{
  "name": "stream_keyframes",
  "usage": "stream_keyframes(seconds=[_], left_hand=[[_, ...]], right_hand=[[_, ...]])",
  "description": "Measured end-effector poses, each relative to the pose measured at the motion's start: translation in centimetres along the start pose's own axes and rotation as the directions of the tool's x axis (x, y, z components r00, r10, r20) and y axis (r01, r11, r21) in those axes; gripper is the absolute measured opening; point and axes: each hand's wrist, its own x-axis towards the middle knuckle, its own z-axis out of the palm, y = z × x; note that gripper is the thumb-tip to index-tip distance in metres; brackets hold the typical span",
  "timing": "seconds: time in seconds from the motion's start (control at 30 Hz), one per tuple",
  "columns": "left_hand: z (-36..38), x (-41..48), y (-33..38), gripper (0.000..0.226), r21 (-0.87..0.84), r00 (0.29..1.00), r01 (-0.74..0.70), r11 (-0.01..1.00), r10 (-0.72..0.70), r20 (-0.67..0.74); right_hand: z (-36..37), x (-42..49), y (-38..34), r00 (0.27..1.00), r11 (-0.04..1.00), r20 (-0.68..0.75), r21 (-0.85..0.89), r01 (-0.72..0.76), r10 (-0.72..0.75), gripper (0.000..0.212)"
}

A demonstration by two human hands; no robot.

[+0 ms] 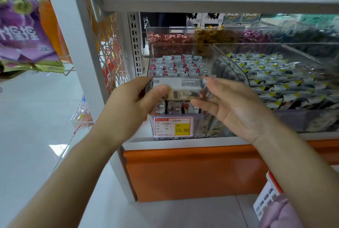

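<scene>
Snack packet [178, 85] at frame centre, over the clear bin [181, 44]: left hand [132, 103] is gripping its left end, right hand [236, 106] is hovering alongside, fingers spread. Probably light, slippery, crushable; best held by the ends.

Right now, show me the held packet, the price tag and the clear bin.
packet [178, 84]: head view, middle of its grey face.
price tag [173, 126]: head view, centre of the label.
clear bin [180, 44]: head view, on its back rim.
</scene>
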Motion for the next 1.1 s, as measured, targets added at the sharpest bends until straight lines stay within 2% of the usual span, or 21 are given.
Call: stream_keyframes(seconds=[0.07,0.13,0.2,0.3,0.4,0.5,0.53,0.7,0.77,0.87,0.97,1.1], left_hand=[[0.5,0.2,0.2,0.052,0.084,0.997,-0.035,0.996,0.040,-0.067],[1.0,0.6,0.5,0.064,0.167,0.993,-0.054,0.984,0.069,-0.091],[1.3,1.4,0.7,0.066,0.220,0.991,-0.075,0.973,0.098,-0.095],[1.7,3.8,0.8,0.057,0.281,0.989,-0.079,0.957,0.111,-0.100],[2.5,7.4,0.9,0.050,0.389,0.997,-0.078,0.918,0.079,0.014],[4.4,12.0,-0.2,0.044,0.454,0.983,-0.001,0.891,-0.081,0.162],[5.2,13.3,-0.8,0.045,0.478,0.973,0.035,0.878,-0.140,0.186],[8.3,17.4,-3.8,0.068,0.592,0.918,0.194,0.782,-0.358,0.171],[8.6,18.2,-4.7,0.077,0.610,0.909,0.237,0.757,-0.394,0.136],[9.0,18.8,-5.5,0.083,0.669,0.889,0.241,0.704,-0.436,0.138],[9.4,19.0,-5.4,0.088,0.704,0.846,0.277,0.654,-0.513,0.143],[9.0,19.1,-4.8,0.089,0.683,0.827,0.306,0.663,-0.541,0.154]], right_hand=[[0.3,0.2,0.4,0.996,0.991,-0.035,-0.109,0.075,-0.079,0.057],[0.4,0.6,0.6,0.984,0.967,-0.086,-0.216,0.132,-0.154,0.040],[0.6,1.3,0.3,0.974,0.955,-0.127,-0.256,0.148,-0.185,0.014],[0.4,3.3,-0.7,0.926,0.901,-0.256,-0.405,0.157,-0.276,0.009],[-0.1,5.8,-2.1,0.852,0.681,-0.248,-0.715,0.159,-0.460,0.011],[-0.9,8.4,-3.7,0.796,0.391,-0.172,-0.916,0.088,-0.580,0.022],[-1.2,9.1,-4.2,0.790,0.333,-0.155,-0.941,0.066,-0.594,0.023],[-1.8,12.1,-5.0,0.813,0.220,-0.100,-0.975,0.036,-0.574,0.021],[-1.8,13.0,-5.0,0.832,0.247,-0.095,-0.968,0.052,-0.546,0.019],[-1.8,14.3,-4.9,0.847,0.368,-0.134,-0.927,0.077,-0.515,0.018],[-2.0,15.7,-4.7,0.850,0.366,-0.144,-0.929,0.060,-0.506,0.021],[-1.7,18.0,-4.3,0.856,0.382,-0.131,-0.920,0.082,-0.501,0.024]])
